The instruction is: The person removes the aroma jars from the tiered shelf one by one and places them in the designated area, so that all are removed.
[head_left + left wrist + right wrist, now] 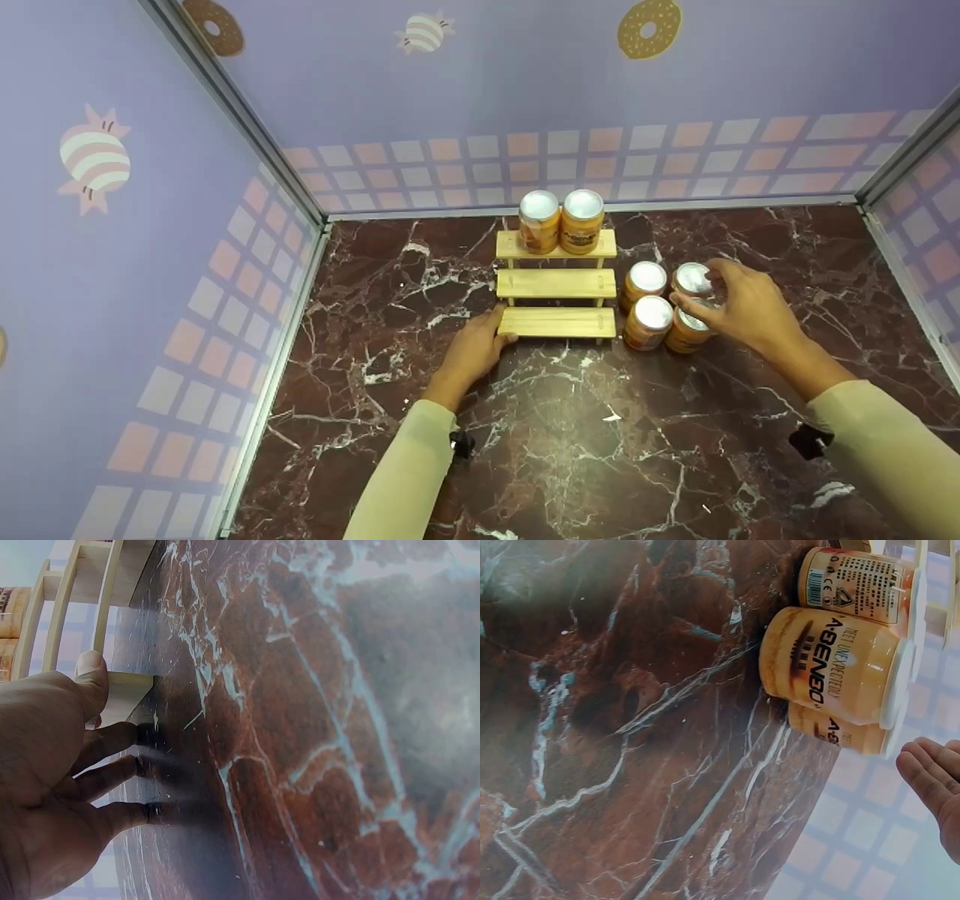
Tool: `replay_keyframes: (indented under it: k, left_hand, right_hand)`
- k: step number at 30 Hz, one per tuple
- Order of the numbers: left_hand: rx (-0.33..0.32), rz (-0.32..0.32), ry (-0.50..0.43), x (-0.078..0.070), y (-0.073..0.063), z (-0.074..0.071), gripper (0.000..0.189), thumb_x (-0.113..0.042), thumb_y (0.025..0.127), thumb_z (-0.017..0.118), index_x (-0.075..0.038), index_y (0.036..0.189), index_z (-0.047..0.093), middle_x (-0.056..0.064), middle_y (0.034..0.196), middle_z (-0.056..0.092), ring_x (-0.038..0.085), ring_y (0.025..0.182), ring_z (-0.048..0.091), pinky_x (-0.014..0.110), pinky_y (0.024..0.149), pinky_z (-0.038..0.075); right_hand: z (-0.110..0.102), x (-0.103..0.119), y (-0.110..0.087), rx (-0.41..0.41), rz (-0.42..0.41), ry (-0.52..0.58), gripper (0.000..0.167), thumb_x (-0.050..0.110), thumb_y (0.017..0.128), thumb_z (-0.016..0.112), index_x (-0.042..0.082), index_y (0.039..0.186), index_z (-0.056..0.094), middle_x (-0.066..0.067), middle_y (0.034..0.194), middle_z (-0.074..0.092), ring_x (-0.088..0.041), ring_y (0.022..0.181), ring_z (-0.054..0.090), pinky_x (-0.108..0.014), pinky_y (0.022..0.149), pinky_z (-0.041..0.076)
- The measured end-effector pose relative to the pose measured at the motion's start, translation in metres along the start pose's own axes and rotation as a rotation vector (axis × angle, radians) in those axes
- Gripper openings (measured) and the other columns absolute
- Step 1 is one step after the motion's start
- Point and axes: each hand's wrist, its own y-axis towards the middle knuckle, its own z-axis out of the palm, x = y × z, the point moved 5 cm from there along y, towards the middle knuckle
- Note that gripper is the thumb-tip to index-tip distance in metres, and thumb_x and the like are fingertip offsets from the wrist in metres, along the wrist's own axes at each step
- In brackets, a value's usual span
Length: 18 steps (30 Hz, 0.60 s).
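Note:
A light wooden three-step rack (556,283) stands on the marbled surface. Two orange cans with silver lids (561,225) are side by side on its top step. My left hand (471,346) holds the left end of the lowest step; in the left wrist view the thumb (91,682) presses its edge, with other fingers near the surface. Right of the rack, several matching cans (649,322) stand upright in a close group. Over the group's right-hand cans is my right hand (754,304), thumb and fingers apart. In the right wrist view its straight fingers (930,769) are beyond the lids.
Dark red marbled tabletop (390,360) surrounds the rack and cans. A purple patterned wall (480,97) rises behind, with side panels at left and right. A small white scrap (612,417) lies in front of the rack.

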Motion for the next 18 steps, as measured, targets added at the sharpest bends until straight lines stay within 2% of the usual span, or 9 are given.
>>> replay_keyframes:
  k: [8,14,18]
  left_hand:
    - [0.001,-0.001,0.000,0.001,0.001,0.001,0.078,-0.054,0.108,0.064,-0.014,0.171,0.042,0.022,0.161,0.061,0.039,0.149,0.061,0.055,0.126,0.049]
    - [0.021,-0.018,0.010,0.002,0.001,0.002,0.079,-0.056,0.109,0.062,-0.016,0.173,0.039,0.024,0.162,0.059,0.041,0.150,0.059,0.056,0.126,0.049]
    - [0.031,-0.027,0.010,0.002,0.001,0.003,0.080,-0.057,0.108,0.062,-0.016,0.173,0.039,0.024,0.164,0.057,0.041,0.151,0.058,0.057,0.127,0.048]
  right_hand:
    - [0.005,0.011,0.011,-0.014,-0.035,-0.010,0.068,0.044,0.093,0.089,-0.010,0.127,0.066,-0.030,0.104,0.074,-0.045,0.083,0.071,-0.065,0.074,0.060]
    - [0.011,0.018,0.020,0.025,-0.006,0.010,0.074,0.045,0.095,0.086,-0.011,0.138,0.063,-0.038,0.122,0.072,-0.055,0.103,0.071,-0.071,0.088,0.059]
    - [0.014,0.024,0.026,0.047,0.006,0.022,0.076,0.047,0.096,0.085,-0.009,0.141,0.062,-0.038,0.127,0.072,-0.056,0.108,0.072,-0.072,0.094,0.058]
